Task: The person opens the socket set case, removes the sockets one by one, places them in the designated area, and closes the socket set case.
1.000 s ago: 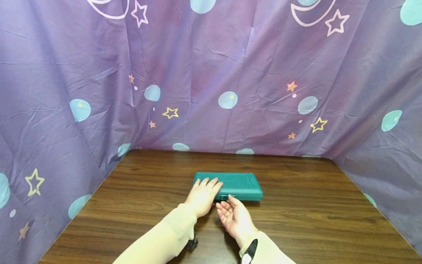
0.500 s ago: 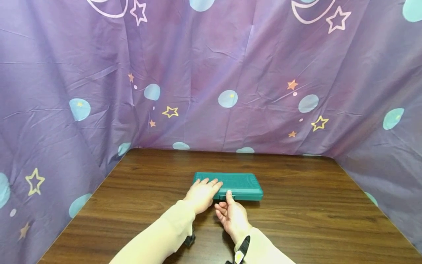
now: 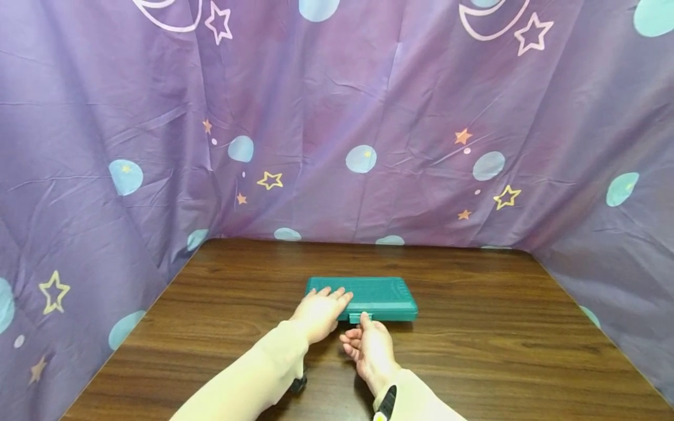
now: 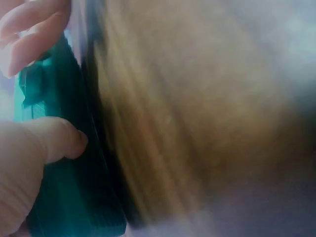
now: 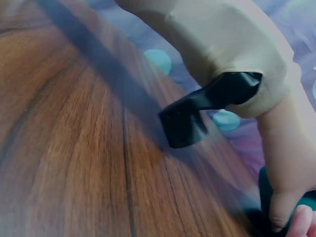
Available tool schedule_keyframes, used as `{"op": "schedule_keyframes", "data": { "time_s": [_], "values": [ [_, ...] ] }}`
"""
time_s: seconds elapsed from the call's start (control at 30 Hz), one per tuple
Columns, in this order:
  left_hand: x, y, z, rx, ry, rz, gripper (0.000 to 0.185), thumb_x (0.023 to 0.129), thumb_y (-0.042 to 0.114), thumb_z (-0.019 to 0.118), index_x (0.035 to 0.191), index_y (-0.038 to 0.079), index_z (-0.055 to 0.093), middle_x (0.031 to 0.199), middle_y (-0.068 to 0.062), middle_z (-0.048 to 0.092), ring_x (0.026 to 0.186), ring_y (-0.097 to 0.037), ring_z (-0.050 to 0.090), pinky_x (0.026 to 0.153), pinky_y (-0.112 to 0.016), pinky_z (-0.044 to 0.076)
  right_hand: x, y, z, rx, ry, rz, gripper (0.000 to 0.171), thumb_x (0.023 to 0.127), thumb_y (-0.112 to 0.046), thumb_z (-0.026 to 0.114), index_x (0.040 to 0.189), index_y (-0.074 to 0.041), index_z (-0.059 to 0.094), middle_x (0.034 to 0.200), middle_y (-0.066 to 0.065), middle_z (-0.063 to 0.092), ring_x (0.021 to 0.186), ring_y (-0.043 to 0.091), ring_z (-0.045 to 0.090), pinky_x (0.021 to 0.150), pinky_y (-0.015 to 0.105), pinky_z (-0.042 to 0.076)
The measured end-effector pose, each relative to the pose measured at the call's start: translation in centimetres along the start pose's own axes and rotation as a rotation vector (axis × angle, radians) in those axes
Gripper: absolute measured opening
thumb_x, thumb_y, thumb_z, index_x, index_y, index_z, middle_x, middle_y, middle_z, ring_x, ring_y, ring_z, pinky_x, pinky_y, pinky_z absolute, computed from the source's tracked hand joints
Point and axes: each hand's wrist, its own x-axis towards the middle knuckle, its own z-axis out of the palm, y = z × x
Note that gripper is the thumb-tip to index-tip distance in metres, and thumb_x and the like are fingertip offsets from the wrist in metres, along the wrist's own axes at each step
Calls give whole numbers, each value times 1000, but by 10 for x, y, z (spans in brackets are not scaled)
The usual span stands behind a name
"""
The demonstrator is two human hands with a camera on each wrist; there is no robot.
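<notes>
A flat teal plastic case (image 3: 384,295) lies shut on the wooden table (image 3: 474,339), a little left of the middle. My left hand (image 3: 321,309) rests flat on the case's left part with straight fingers; the left wrist view shows its thumb (image 4: 52,140) against the case's edge (image 4: 69,197). My right hand (image 3: 368,345) sits just in front of the case. Its thumb reaches up to the small latch (image 3: 360,317) on the front edge while the other fingers curl loosely and hold nothing. The latch stands a little out from the edge.
Purple cloth (image 3: 337,117) printed with stars, moons and dots hangs behind the table and along both its sides. A black wrist strap (image 5: 197,116) shows under my left sleeve. Bare wood lies to the right of the case and near the front edge.
My right hand turned from palm-up and moved forward, bringing its thumb to the latch, which now sticks out. My left hand has stayed on the case.
</notes>
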Motion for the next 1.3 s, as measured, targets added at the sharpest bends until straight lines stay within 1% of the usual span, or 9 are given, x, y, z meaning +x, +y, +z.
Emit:
{"op": "schedule_keyframes", "data": {
  "time_s": [0.3,0.57,0.73,0.93,1.03,1.1,1.17,1.23,1.3],
  "values": [
    [-10,0,2,23,18,-3,60,85,22,73,140,18,50,142,-5,50,126,-31,51,100,-51,44,-4,-2,-1,-26,-33,54,20,103,-18,39,100,2,41,59,0,56,52,10,62,45,18,47],
    [-10,-3,1,-28,6,1,67,82,36,75,141,17,50,143,-5,50,128,-31,48,102,-49,42,-5,-2,-3,-1,-64,67,20,103,-16,38,101,3,42,60,1,56,54,11,61,49,18,48],
    [-10,-8,-5,-85,31,17,58,88,38,67,139,15,53,141,-7,52,128,-33,48,105,-48,39,-5,-5,-2,3,-91,57,21,104,-19,40,100,2,42,62,0,56,56,11,62,52,19,50],
    [-12,-8,-5,-58,54,42,48,94,35,61,137,14,55,138,-5,55,126,-31,51,103,-47,42,-6,-7,-10,-64,-139,73,28,104,-24,40,105,4,44,66,1,59,59,12,65,53,21,53],
    [-11,-7,-5,-49,60,51,47,95,36,59,136,14,55,138,-4,55,126,-30,52,103,-47,42,-6,-12,-21,-150,-198,125,37,104,-26,42,113,10,45,69,3,62,62,13,66,56,23,55],
    [-11,-6,-5,-49,63,58,46,95,35,59,136,14,55,138,-4,55,125,-30,52,102,-47,42,-6,-18,-31,-258,-263,169,40,102,-26,45,115,11,47,69,4,64,62,13,67,56,23,55],
    [-12,-6,-6,-45,68,66,46,95,35,59,136,14,56,137,-4,56,125,-30,53,102,-47,43,-6,-26,-41,-404,-335,153,36,100,-26,49,110,9,51,68,3,64,58,12,65,52,21,53],
    [-13,-5,-7,-38,76,75,46,95,35,59,135,14,56,137,-4,56,124,-30,54,101,-47,44,-5,-36,-49,-574,-380,47,30,97,-24,54,101,5,57,65,2,63,52,9,60,46,20,48],
    [-14,-5,-7,-26,83,81,45,95,35,59,135,15,57,136,-3,57,123,-29,54,100,-47,45,-2,-47,-55,-762,-376,-174,21,94,-21,61,95,0,61,66,-1,63,52,6,56,45,19,45]
  ]
}}
